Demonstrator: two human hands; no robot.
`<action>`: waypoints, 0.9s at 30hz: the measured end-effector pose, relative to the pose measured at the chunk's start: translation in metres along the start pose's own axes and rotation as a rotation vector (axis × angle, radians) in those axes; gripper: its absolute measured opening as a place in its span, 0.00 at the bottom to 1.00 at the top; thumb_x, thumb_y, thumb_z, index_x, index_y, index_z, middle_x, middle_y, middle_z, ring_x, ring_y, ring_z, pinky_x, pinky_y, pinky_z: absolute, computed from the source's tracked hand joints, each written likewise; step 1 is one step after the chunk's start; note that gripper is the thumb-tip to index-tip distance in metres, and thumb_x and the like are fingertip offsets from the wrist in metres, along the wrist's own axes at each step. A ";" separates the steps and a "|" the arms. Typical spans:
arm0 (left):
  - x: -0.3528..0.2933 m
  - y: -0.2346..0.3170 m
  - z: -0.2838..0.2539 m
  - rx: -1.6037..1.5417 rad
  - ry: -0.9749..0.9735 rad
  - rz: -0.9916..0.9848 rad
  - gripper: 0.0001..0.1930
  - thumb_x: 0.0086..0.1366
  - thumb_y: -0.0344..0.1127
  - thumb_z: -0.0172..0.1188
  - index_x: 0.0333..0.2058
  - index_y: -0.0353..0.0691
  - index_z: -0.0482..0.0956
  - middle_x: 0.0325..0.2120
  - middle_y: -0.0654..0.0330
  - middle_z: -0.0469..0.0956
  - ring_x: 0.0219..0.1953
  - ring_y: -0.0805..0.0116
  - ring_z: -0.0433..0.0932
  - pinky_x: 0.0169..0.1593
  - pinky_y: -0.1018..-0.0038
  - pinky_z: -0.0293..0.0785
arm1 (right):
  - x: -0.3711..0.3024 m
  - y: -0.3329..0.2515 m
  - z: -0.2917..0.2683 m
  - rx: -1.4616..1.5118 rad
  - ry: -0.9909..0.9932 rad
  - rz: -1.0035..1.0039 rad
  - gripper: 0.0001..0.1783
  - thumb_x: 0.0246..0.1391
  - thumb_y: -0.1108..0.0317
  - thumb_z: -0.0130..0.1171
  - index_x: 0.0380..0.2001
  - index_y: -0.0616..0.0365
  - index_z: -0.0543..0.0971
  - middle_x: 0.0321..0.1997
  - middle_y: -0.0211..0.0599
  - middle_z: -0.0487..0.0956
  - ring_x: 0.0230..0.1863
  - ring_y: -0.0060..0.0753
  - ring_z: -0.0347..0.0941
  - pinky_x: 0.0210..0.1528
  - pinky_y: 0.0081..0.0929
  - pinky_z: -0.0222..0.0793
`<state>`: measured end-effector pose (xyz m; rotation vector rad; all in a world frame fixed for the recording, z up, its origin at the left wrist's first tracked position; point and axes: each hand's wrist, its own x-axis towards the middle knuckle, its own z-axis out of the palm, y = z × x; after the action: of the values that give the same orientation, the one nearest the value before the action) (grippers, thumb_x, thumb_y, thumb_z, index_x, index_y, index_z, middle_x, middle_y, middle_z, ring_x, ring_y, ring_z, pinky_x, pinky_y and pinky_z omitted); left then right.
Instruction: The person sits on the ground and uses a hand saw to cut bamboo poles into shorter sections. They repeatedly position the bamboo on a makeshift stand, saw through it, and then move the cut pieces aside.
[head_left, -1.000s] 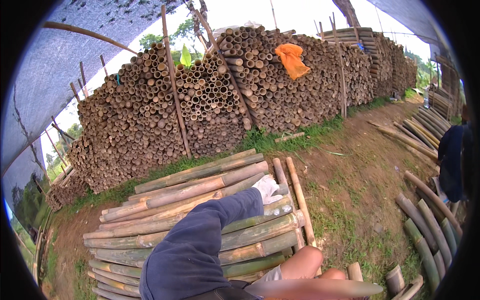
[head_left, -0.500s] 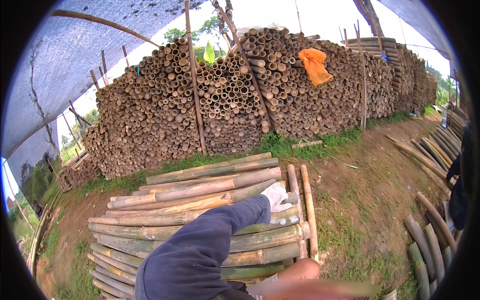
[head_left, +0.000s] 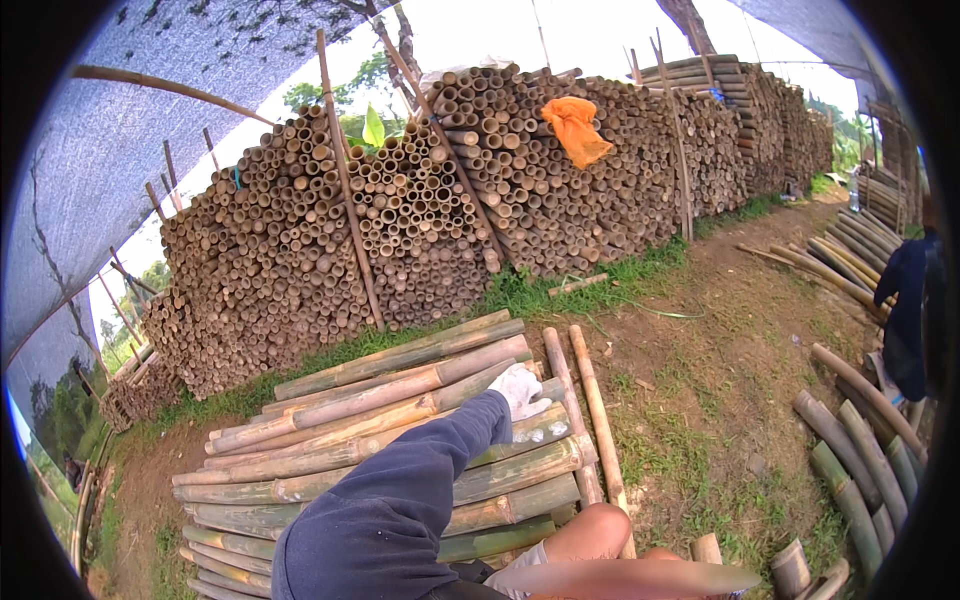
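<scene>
My left arm, in a dark blue sleeve, reaches forward and right across a row of cut bamboo poles (head_left: 380, 392) laid side by side on the ground. My left hand (head_left: 520, 391), in a white glove, is at the right end of one bamboo pole (head_left: 551, 389), with the fingers bent over it. Just nearer lies a green pole with pale spots (head_left: 541, 428). The sleeve hides the middle of several poles. My bare knee (head_left: 600, 530) shows at the lower edge, beside a blurred strip. My right hand is out of view.
Two thin poles (head_left: 596, 420) lie crosswise at the row's right end. A tall stack of bamboo (head_left: 300, 250) with an orange cloth (head_left: 578, 130) stands behind. More bamboo (head_left: 850, 470) lies at right, near another person in dark clothes (head_left: 908, 310). Netting (head_left: 190, 45) hangs overhead.
The view has turned rightward, so the scene sits further left and more of the other person shows. My left hand remains at the pole ends.
</scene>
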<state>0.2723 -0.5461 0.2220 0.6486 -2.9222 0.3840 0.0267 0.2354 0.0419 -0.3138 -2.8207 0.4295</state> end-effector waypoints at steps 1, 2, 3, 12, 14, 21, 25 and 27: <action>0.001 0.000 0.000 -0.021 -0.025 -0.004 0.22 0.69 0.54 0.62 0.26 0.42 0.87 0.27 0.51 0.83 0.42 0.47 0.81 0.56 0.56 0.72 | -0.001 -0.003 -0.003 -0.021 0.008 0.064 0.29 0.70 0.51 0.47 0.59 0.63 0.81 0.55 0.59 0.84 0.56 0.59 0.81 0.60 0.48 0.76; 0.001 0.001 0.000 -0.020 -0.014 -0.005 0.22 0.69 0.54 0.62 0.27 0.42 0.88 0.28 0.51 0.83 0.42 0.46 0.81 0.59 0.55 0.72 | -0.003 -0.004 -0.006 -0.032 -0.009 0.060 0.29 0.70 0.51 0.47 0.59 0.63 0.81 0.55 0.59 0.84 0.56 0.59 0.81 0.60 0.49 0.76; 0.002 0.001 -0.001 -0.018 -0.042 -0.026 0.21 0.70 0.54 0.61 0.28 0.42 0.88 0.28 0.51 0.83 0.43 0.46 0.82 0.64 0.54 0.71 | -0.005 -0.006 -0.010 -0.037 -0.024 0.050 0.29 0.70 0.51 0.47 0.59 0.63 0.81 0.55 0.59 0.84 0.56 0.60 0.81 0.60 0.49 0.76; 0.001 0.003 0.001 -0.018 0.015 0.002 0.21 0.68 0.53 0.61 0.27 0.42 0.88 0.29 0.50 0.85 0.41 0.46 0.83 0.59 0.54 0.73 | -0.024 -0.033 -0.049 0.036 -0.149 0.076 0.30 0.68 0.51 0.44 0.60 0.60 0.80 0.57 0.56 0.83 0.58 0.59 0.80 0.60 0.51 0.75; 0.001 0.002 0.002 -0.024 -0.023 -0.038 0.19 0.68 0.52 0.63 0.28 0.43 0.88 0.30 0.51 0.85 0.44 0.48 0.83 0.67 0.52 0.70 | -0.026 -0.038 -0.053 0.038 -0.104 0.091 0.30 0.68 0.51 0.44 0.60 0.59 0.80 0.57 0.56 0.83 0.58 0.59 0.80 0.60 0.51 0.75; 0.001 0.002 0.003 -0.031 0.001 -0.013 0.19 0.68 0.51 0.62 0.29 0.43 0.89 0.31 0.50 0.86 0.46 0.47 0.84 0.69 0.49 0.68 | -0.022 -0.021 -0.032 0.020 -0.100 0.111 0.30 0.68 0.49 0.45 0.61 0.58 0.80 0.55 0.58 0.84 0.56 0.60 0.81 0.59 0.52 0.76; 0.000 0.004 0.000 -0.014 -0.011 -0.026 0.19 0.68 0.51 0.62 0.30 0.42 0.90 0.32 0.50 0.86 0.46 0.47 0.84 0.68 0.50 0.68 | -0.020 0.008 0.009 -0.008 0.009 0.067 0.28 0.73 0.53 0.44 0.64 0.60 0.75 0.56 0.64 0.81 0.55 0.65 0.80 0.58 0.55 0.75; 0.000 0.005 0.000 -0.002 -0.007 -0.031 0.19 0.68 0.52 0.62 0.30 0.42 0.90 0.31 0.50 0.86 0.45 0.47 0.84 0.68 0.50 0.68 | -0.020 0.021 0.028 -0.018 0.052 0.049 0.26 0.75 0.56 0.45 0.66 0.62 0.72 0.58 0.67 0.79 0.55 0.68 0.78 0.58 0.56 0.74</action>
<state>0.2704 -0.5418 0.2213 0.6961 -2.9150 0.3759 0.0410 0.2432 0.0051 -0.3928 -2.7730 0.4006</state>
